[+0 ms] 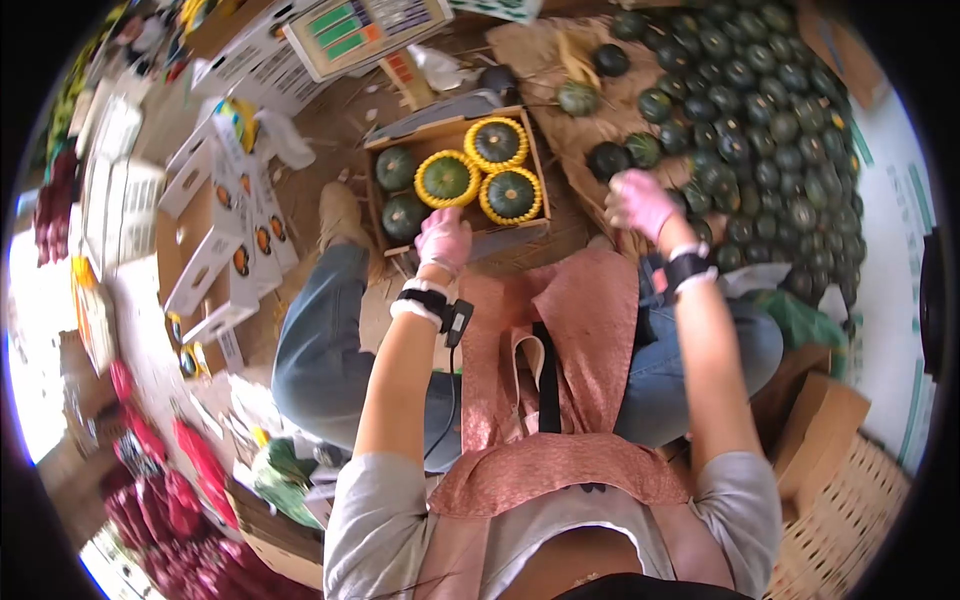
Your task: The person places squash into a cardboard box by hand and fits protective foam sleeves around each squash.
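Note:
A shallow cardboard box point(548, 190) stands in front of me with several dark green squashes. Three wear yellow foam nets: a front-middle squash point(447, 180), a back-right squash point(496, 144) and a front-right squash point(511, 195). Two bare squashes point(396, 168) fill its left side. My left hand point(444, 240), in a pink glove, is at the box's near edge, fingertips against or just short of the front-middle netted squash. My pink-gloved right hand point(642, 204) is right of the box, beside the loose squashes, its fingers curled; whatever they hold is hidden.
A large pile of green squashes point(760, 130) spreads to the right over brown paper point(530, 50). White printed cartons point(225, 240) stand at left. Red net bags point(170, 510) lie lower left, a slatted crate point(840, 520) lower right. My bent legs flank the apron.

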### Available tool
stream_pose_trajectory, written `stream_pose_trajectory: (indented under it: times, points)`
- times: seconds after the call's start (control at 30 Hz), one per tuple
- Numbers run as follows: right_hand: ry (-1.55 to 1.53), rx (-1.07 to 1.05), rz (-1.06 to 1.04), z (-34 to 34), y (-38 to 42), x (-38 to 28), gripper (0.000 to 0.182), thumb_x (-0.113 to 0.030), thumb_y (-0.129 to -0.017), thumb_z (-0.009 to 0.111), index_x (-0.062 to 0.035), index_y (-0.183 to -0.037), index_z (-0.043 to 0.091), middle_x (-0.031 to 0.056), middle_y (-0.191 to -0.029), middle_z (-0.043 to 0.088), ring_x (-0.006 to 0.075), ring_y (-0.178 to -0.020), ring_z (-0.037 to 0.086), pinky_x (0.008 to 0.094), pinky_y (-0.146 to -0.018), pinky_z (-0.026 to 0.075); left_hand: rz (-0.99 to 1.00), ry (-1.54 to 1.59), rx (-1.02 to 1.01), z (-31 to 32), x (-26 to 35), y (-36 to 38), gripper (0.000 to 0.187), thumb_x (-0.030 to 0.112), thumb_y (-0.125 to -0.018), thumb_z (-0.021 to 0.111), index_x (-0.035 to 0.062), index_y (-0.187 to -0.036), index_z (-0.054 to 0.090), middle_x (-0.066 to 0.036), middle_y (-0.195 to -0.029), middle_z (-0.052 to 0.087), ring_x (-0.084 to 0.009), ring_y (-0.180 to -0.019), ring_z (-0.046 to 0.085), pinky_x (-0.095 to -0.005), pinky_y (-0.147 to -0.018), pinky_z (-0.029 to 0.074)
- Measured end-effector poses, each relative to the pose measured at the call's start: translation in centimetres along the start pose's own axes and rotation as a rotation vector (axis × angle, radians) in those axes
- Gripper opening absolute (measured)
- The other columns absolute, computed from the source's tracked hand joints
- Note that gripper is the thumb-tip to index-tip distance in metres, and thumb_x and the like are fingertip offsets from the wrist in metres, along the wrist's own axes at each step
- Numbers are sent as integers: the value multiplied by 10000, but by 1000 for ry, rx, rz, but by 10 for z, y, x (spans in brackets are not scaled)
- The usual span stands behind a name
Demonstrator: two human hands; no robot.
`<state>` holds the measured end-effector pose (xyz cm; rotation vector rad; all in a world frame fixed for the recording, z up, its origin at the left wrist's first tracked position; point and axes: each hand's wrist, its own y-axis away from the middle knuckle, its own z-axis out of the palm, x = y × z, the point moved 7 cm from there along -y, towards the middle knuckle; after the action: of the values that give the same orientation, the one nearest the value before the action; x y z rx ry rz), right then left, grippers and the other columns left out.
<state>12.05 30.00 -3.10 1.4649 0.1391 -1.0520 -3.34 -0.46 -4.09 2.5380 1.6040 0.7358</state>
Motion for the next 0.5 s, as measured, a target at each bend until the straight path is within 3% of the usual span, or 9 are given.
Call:
stream_pose_trajectory:
  times: [0.1,0.17,0.2,0.23,0.27,0.33,0.4,0.47,0.5]
  points:
    - [-201,84,33,75,22,50,239,-198,-851,596,-46,-1018,519,106,-832,609,207,-626,619,316,-557,551,167,56,-24,8,11,-6,306,284,-833,522,154,-1103,580,-80,-1081,605,-292,-1051,535,-456,-870,433]
    - [-245,57,-44,112,33,76,209,-226,-822,597,-51,-936,582,94,-869,613,189,-689,590,327,-609,523,100,-5,-57,0,9,-5,295,273,-829,521,153,-1088,596,-93,-1067,614,-308,-1018,554,-452,-851,447]
    - [141,138,-188,126,53,59,242,-230,-800,599,-34,-941,602,83,-878,610,200,-801,589,338,-668,506,102,-33,-89,-2,15,-5,290,267,-827,520,152,-1080,603,-99,-1060,619,-316,-1002,563,-450,-841,454]
    - [317,152,-301,138,71,52,266,-244,-817,600,-20,-961,609,66,-871,603,211,-890,581,355,-709,493,101,-13,-79,-8,20,-4,286,267,-822,526,144,-1065,612,-106,-1050,623,-327,-983,570,-447,-833,460]
    - [609,71,-621,149,83,48,246,-230,-863,588,-23,-996,589,67,-892,611,177,-870,595,322,-692,495,102,12,-74,-16,26,0,283,268,-817,531,136,-1051,620,-113,-1039,628,-338,-965,578,-445,-825,465]
    - [-109,-113,-373,140,130,29,260,-225,-898,569,-15,-1051,549,82,-935,626,153,-828,615,267,-666,502,251,-56,114,-41,53,20,284,252,-802,559,110,-1041,614,-120,-1021,628,-340,-959,574,-437,-815,465]
    - [-102,-164,-653,103,203,-24,259,-206,-905,567,-18,-1077,519,89,-913,627,144,-700,624,229,-585,501,475,82,97,-44,73,34,296,209,-783,587,71,-1045,598,-139,-1009,618,-347,-949,565,-433,-820,458]
    - [-345,-240,-713,55,291,-65,155,-151,-910,542,-23,-995,529,77,-878,603,144,-655,604,227,-494,467,488,217,3,-47,91,53,312,166,-771,597,48,-1060,581,-157,-1010,604,-353,-953,552,-424,-828,450]
    - [-403,-150,-820,21,318,-63,159,-183,-909,539,-38,-974,526,65,-836,586,134,-587,564,223,-443,427,549,243,-81,-38,89,55,333,166,-775,594,37,-1081,571,-167,-1030,591,-351,-970,542,-421,-845,441]
